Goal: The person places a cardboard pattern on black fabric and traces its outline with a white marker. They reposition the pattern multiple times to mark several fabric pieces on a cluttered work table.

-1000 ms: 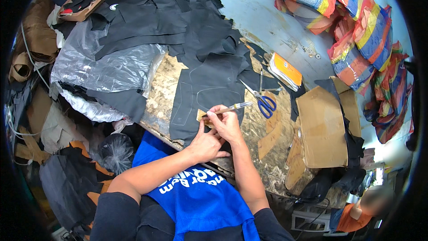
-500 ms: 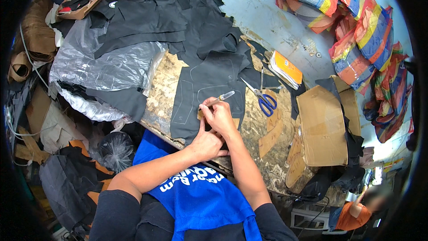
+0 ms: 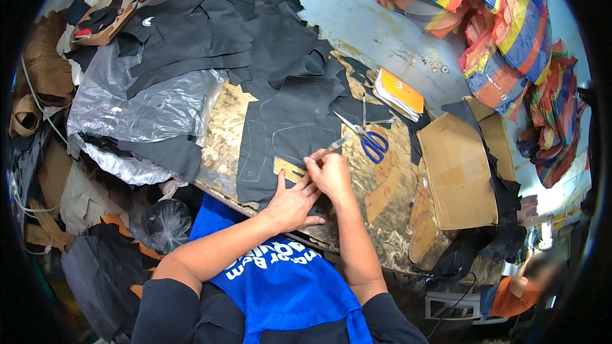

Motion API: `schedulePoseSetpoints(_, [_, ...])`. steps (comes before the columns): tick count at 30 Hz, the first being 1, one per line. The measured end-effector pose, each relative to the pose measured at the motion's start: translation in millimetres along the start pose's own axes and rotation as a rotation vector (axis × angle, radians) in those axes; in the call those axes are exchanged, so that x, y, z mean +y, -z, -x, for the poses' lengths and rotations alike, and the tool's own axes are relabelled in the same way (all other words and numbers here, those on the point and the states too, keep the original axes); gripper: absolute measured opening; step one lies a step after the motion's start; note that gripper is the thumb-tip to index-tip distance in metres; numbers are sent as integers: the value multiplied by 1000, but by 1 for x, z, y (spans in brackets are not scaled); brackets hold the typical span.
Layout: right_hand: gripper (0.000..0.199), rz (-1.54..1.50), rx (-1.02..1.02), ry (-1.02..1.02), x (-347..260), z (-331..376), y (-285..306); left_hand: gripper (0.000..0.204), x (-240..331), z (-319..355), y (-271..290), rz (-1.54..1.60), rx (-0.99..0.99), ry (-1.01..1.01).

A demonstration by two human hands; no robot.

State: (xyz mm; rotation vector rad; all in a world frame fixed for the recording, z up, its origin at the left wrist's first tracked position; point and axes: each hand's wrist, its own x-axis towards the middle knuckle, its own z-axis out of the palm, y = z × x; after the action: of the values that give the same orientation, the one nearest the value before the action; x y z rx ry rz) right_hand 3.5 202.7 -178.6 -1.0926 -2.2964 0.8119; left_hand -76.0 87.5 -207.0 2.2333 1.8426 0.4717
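A black sheet of material point(image 3: 252, 146) with pale outlines drawn on it lies on the worn worktable in front of me. On its near part rests a small tan template point(image 3: 284, 168) with slots cut in it. My left hand point(image 3: 292, 206) lies over the template's near edge, fingers stretched out and pressing down. Just right of it, my right hand point(image 3: 331, 176) pinches a pen with a clear barrel point(image 3: 338, 144), its back end pointing up and right. The pen's tip is hidden by the fingers. Blue-handled scissors point(image 3: 373, 145) lie open beyond my right hand.
Tan pattern pieces point(image 3: 384, 192) lie to the right, before a cardboard box point(image 3: 456, 175). An orange-covered notebook point(image 3: 401, 92) sits farther back. Black material point(image 3: 197, 32) is heaped at the far left, beside clear plastic wrap point(image 3: 137, 105). Another person point(image 3: 513, 294) is at the lower right.
My right hand has moved from the template's left part to its right side with the pen. My left hand has flattened out, and more of the template shows. The whole view has shifted slightly.
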Motion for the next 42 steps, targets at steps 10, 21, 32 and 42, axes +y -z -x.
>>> schedulePoseSetpoints(10, [15, -104, 331, -87, 70, 12, 5, 73, -1, -39, 41, 79, -407, 61])
schedulePoseSetpoints(21, [14, -33, 442, -2, 52, 26, 9, 77, -39, -106, 63, 297, -782, 27])
schedulePoseSetpoints(32, [10, -417, 83, 121, 0, 41, -29, 92, -47, -123, 76, 603, -977, 406])
schedulePoseSetpoints(42, [17, -233, 56, 173, -2, 33, -52, 97, -58, -128, 57, 675, -960, 361])
